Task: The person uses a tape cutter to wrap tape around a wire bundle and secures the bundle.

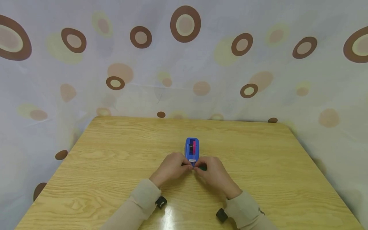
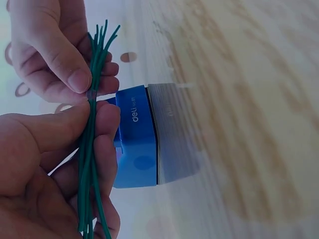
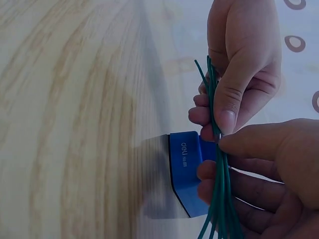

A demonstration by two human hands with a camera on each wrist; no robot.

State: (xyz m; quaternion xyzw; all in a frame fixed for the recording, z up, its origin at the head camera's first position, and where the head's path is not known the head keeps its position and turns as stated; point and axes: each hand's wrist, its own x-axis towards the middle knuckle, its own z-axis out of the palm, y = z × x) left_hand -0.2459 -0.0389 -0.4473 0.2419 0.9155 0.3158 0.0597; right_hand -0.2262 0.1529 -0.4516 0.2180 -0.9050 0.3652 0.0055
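Both hands pinch a bundle of thin green wires or strands (image 2: pixel 94 134) near its middle, just in front of a blue tape dispenser (image 1: pixel 191 139). My left hand (image 1: pixel 172 166) holds one half between thumb and fingers. From the other side my right hand (image 1: pixel 215 172) grips it, the two thumbs almost meeting. A small shiny, clear patch, perhaps tape, shows on the bundle between the thumbs in the left wrist view. Loose ends fan out beyond both hands. The dispenser stands upright on the table, with a pink ring inside; "deli" is printed on its side (image 3: pixel 187 169).
The light wooden table (image 1: pixel 115 143) reaches back to a pale curtain (image 1: pixel 172 64) with brown and beige circles. A black band piece (image 1: pixel 161 202) hangs at the left sleeve cuff, another (image 1: pixel 222 215) at the right.
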